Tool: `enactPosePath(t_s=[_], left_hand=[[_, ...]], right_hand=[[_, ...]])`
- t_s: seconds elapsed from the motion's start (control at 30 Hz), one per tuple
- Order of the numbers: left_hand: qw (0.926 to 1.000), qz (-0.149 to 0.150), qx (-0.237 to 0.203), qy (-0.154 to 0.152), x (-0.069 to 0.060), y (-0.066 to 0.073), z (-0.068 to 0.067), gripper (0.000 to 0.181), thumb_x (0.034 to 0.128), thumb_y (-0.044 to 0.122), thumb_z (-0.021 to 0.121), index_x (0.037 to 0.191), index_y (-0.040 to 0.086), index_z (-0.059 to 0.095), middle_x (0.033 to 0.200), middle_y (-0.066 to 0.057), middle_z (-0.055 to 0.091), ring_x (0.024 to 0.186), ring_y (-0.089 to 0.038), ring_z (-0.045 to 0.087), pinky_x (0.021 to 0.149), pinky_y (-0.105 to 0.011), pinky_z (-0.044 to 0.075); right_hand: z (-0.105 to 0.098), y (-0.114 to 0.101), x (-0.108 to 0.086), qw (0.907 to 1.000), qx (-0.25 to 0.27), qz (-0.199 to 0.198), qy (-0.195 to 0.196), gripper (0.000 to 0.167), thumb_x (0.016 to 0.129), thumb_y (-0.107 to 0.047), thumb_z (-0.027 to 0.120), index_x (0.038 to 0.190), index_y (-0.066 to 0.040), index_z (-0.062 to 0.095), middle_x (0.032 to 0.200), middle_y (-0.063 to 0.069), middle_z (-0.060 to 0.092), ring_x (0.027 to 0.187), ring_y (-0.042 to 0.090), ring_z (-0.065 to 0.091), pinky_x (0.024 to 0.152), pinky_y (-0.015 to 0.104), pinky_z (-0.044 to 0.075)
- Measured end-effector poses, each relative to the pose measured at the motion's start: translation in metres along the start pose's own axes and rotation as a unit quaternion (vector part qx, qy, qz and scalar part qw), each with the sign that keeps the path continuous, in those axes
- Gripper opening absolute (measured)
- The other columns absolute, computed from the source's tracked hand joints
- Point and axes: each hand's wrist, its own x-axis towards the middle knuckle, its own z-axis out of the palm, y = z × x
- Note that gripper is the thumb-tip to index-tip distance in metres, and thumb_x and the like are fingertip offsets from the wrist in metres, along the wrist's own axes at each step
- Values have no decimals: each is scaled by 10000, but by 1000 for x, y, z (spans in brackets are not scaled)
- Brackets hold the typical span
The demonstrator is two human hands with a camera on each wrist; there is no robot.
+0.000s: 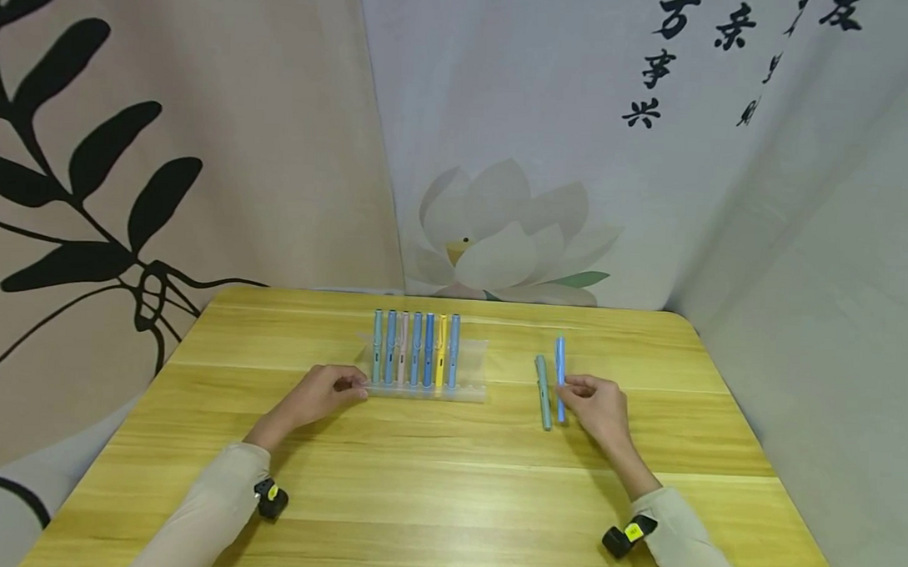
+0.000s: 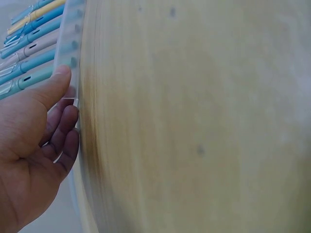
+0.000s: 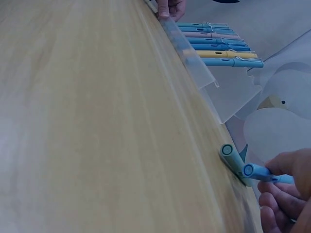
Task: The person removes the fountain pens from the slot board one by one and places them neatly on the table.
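A clear plastic pen stand (image 1: 471,372) stands toward the back of the table, with several capped pens in a row: green, blues, pink and a yellow pen (image 1: 441,350). My left hand (image 1: 328,393) grips the stand's left front corner; in the left wrist view the thumb (image 2: 60,82) lies on the front lip and the other fingers curl by its end. Off to the right, my right hand (image 1: 600,408) pinches a blue pen (image 1: 560,360) between thumb and fingers. A green pen (image 1: 543,395) lies on the table just left of it. The blue pen appears lifted in the right wrist view.
The wooden table (image 1: 432,491) reaches back to a curtain (image 1: 520,111) printed with a flower and characters. Another curtain part with dark leaves hangs at the left. Each wrist wears a small black camera (image 1: 269,500). The stand's right section holds no pens.
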Motion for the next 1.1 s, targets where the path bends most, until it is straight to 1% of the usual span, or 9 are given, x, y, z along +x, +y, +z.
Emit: enactPosePath(t_s=[0.17, 0.27, 0.67, 0.93, 1.1], left_hand=[[10000, 20, -7, 5, 0, 0, -1, 153, 976, 227, 717, 1089, 130, 750, 947, 76, 707, 870, -84, 635, 807, -309, 545], [10000, 17, -10, 5, 0, 0, -1, 154, 973, 229, 720, 1090, 134, 751, 949, 80, 707, 872, -80, 634, 808, -309, 545], [9999, 52, -114, 27, -1, 1, 0, 138, 976, 206, 717, 1082, 127, 753, 963, 66, 713, 864, -83, 632, 797, -299, 544], [9999, -7, -144, 19, -1, 2, 0, 126, 973, 203, 719, 1073, 133, 752, 955, 70, 709, 863, -90, 629, 796, -301, 543], [9999, -34, -120, 23, -1, 1, 0, 120, 969, 203, 724, 1064, 135, 750, 946, 75, 708, 868, -87, 632, 806, -314, 544]], right_hand=[[1, 2, 0, 9999, -117, 101, -14, 336, 903, -322, 795, 1118, -63, 779, 977, 87, 780, 890, 246, 737, 744, 343, 563], [2, 3, 1, 9998, -142, 125, -13, 329, 902, -320, 796, 1109, -65, 782, 976, 89, 779, 896, 255, 737, 751, 359, 567], [4, 5, 3, 9995, -271, 126, -60, 295, 896, -298, 799, 1070, -59, 792, 942, 91, 777, 858, 241, 737, 701, 333, 550], [4, 6, 4, 9984, -516, 185, -138, 293, 894, -308, 796, 1059, -65, 797, 950, 83, 780, 868, 228, 733, 715, 337, 552], [3, 3, 4, 9979, -562, 262, -185, 290, 882, -308, 799, 1043, -66, 803, 919, 68, 779, 834, 205, 726, 692, 331, 545]])
